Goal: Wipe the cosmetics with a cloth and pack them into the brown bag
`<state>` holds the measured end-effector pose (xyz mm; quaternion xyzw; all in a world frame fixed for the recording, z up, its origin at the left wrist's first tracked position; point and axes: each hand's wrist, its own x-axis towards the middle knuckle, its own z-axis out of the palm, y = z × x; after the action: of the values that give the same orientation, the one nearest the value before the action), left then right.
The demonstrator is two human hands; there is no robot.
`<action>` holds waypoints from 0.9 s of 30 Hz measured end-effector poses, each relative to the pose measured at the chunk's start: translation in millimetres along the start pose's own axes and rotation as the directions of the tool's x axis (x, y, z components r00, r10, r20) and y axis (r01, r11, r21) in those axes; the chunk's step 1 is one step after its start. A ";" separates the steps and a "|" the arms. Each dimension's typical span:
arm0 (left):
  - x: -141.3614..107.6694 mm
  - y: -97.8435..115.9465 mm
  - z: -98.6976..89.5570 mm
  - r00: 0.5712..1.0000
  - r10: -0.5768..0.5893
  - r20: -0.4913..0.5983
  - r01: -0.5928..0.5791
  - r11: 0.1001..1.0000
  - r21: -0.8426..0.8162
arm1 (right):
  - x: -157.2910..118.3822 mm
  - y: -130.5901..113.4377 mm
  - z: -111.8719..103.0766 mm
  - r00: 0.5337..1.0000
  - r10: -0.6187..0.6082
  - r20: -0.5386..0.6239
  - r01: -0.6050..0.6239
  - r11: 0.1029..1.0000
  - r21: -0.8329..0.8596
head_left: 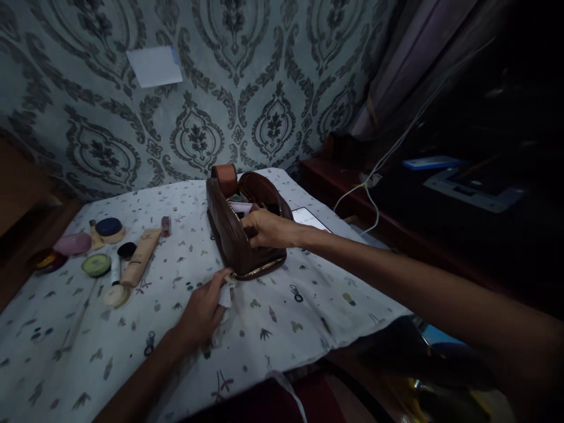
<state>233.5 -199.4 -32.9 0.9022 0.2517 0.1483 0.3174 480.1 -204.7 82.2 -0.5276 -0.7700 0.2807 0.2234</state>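
Observation:
A brown zip-up toiletry bag (229, 235) stands with its lid open and the zip edge towards me. My right hand (267, 228) reaches into it from the right, with its fingertips hidden inside among the contents. A pale item (240, 207) shows in the bag behind my fingers. My left hand (205, 308) is closed around a crumpled white tissue (226, 295). Its index finger touches the bag's near left corner.
Cosmetics lie on the left of the patterned white cloth (176, 388): a beige tube (141, 257), a green jar (96, 265), a blue-lidded jar (110, 229), a pink bottle (74, 243). A phone (311, 218) lies right of the bag; a white cable (396, 144) hangs beyond.

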 end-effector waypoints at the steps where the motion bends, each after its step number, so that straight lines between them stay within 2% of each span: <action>1: -0.2 -0.7 0.5 1.000 -0.001 -0.002 0.001 1.000 -0.004 | -0.6 -0.1 -0.1 1.000 -0.004 -0.002 0.004 1.000 -0.003; 8: -1.3 -3.1 1.9 1.000 -0.016 -0.007 0.016 1.000 -0.017 | 0.5 -1.4 -5.5 0.999 0.005 0.045 0.000 0.996 -0.092; 12: -1.2 -3.5 2.3 1.000 -0.020 -0.008 0.020 1.000 -0.007 | 2.7 0.2 -5.8 0.997 0.010 0.070 -0.004 0.996 -0.087; 17: -1.2 -1.5 1.8 0.999 -0.032 -0.014 0.032 0.999 -0.011 | 0.8 2.2 -4.0 0.999 0.032 0.024 -0.030 0.998 -0.057; 22: -0.8 -0.2 1.4 0.999 -0.043 -0.013 0.042 0.999 -0.021 | -11.6 -3.6 -12.1 1.000 0.012 0.011 -0.011 0.992 -0.125; 24: -0.6 -0.5 1.6 0.999 -0.047 -0.024 0.046 0.999 -0.026 | -20.1 -6.8 -14.5 0.999 -0.002 -0.044 -0.005 0.988 -0.153; 27: -0.5 -0.7 1.3 0.999 -0.039 -0.035 0.038 0.999 -0.027 | -37.3 -10.8 -12.0 0.982 -0.003 -0.187 -0.034 0.981 -0.192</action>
<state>233.4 -199.9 -34.4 0.8902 0.2724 0.1615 0.3274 493.2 -240.4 96.6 -0.5770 -0.7652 0.1552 0.2397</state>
